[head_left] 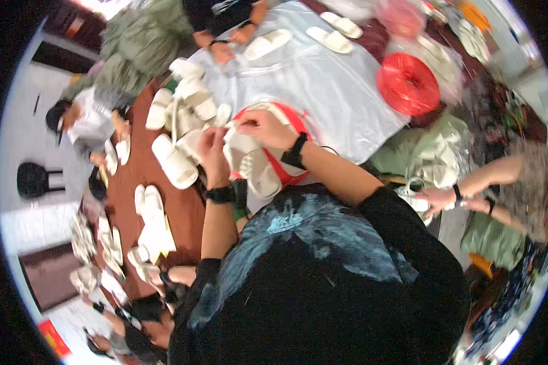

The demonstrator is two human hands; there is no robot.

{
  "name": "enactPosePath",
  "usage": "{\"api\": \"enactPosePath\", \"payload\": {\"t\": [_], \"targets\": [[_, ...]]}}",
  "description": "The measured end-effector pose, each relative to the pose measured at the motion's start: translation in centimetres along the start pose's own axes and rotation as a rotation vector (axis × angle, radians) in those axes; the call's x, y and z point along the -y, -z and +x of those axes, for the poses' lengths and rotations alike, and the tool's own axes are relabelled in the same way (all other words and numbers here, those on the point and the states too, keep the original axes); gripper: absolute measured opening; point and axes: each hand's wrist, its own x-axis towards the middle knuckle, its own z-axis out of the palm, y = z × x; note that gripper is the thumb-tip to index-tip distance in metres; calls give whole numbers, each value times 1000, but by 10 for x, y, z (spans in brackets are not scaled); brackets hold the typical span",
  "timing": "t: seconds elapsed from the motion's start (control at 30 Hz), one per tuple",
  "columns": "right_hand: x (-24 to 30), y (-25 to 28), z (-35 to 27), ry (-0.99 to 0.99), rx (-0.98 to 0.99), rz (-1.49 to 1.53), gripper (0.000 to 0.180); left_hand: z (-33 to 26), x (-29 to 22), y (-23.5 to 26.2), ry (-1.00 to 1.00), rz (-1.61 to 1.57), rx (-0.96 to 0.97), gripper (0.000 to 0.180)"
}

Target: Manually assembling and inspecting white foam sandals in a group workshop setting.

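- Two hands in the middle of the scene, near each other but apart, over pale slippers (260, 173).
- Held the left hand (214, 159) upright at the left side of those slippers, fingers bent and tips drawn narrowly together; could not tell, for blur, whether pinching anything.
- Held the right hand (271, 129) over the far side, thumb and forefinger curled nearly together, other fingers folded in; perhaps gripping something thin, but could not make it out.
- Judged both likely raised to bring the fingertips face to face, without pressing on the slippers.
- Saw those slippers overlapping on a red base (303, 126), kind unclear; placed close in, probably, for easy reach from either side.
- Noted a slipper pile (193, 97) just left, heaped loosely, perhaps for nearness to the left hand.
- Noted a plastic sheet (356, 91) spread beyond, likely as a clean cover, with a red roll (408, 83) at its right.
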Motion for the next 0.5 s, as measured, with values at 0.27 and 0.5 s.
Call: {"api": "enactPosePath", "payload": {"t": [0.27, 0.5], "targets": [[-6, 27, -12, -137, -184, -65, 14, -32, -8, -53, -78, -157, 85, 10], [6, 29, -15, -220, -95, 53, 13, -34, 9, -39, 35, -347, 85, 10]]}}
